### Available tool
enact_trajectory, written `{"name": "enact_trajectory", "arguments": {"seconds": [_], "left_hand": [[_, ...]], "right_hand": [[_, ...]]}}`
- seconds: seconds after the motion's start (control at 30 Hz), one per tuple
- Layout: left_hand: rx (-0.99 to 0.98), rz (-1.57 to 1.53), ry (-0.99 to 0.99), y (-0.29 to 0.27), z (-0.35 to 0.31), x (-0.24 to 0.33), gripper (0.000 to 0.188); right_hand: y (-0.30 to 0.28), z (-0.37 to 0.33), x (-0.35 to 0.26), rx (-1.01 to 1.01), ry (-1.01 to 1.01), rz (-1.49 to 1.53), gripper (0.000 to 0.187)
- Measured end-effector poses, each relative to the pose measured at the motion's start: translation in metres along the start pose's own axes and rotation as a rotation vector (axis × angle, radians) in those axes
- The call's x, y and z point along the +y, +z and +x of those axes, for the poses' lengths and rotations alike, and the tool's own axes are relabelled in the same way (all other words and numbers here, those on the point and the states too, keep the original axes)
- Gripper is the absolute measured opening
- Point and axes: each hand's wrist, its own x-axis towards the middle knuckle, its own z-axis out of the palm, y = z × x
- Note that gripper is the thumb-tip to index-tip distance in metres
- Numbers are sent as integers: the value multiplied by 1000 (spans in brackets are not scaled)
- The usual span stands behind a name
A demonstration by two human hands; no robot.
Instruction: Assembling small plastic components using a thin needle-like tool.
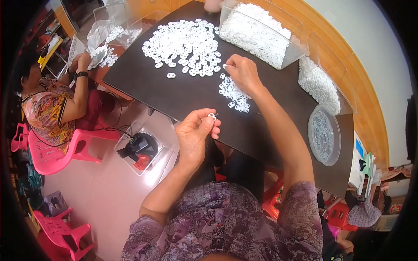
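Note:
My left hand point(193, 137) is over the table's near edge, thumb and fingers pinching a small white plastic clip with holes point(212, 116). A thin metal-looking bit, perhaps a screw, shows beside it. My right hand point(244, 74) reaches across the table, its fingers closed together. A small white piece point(224, 66) shows at its fingertips, its exact shape unclear. Right below that hand lies a small pile of little white plastic pieces point(234, 96). Farther off to the left spreads a large pile of white oval two-hole pieces point(180, 45).
On the dark table point(135, 74) stand a clear bin point(278, 65) heaped with white pieces, another clear bin point(352, 102), and a round tub point(335, 150) of small metal screws. At left, a co-worker point(52, 102) sits on a pink chair point(52, 154). A plastic crate point(139, 172) is on the floor.

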Motion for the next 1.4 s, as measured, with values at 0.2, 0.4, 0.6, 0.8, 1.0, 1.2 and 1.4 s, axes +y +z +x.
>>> {"name": "enact_trajectory", "arguments": {"seconds": [0.2,0.4,0.6,0.8,1.0,1.2,1.4], "left_hand": [[-24,-26,-23,4,-2,4,17],[-51,-40,-3,17,-6,8,17],[-60,-40,12,24,-13,1,17],[-59,-74,45,27,-21,-2,17],[-80,-54,20,27,-27,-2,17],[-49,-19,46,23,-28,-2,16],[-89,17,64,19,-32,-2,16]], "right_hand": [[-46,-48,-40,-228,417,910,18],[-67,-85,-56,-291,434,1119,24],[-63,-110,-64,-176,464,1245,20],[-54,-129,-87,-4,511,1435,14],[-49,-139,-87,56,557,1482,14],[-54,-144,-89,81,525,1232,18],[-61,-146,-98,82,509,1112,17]]}}
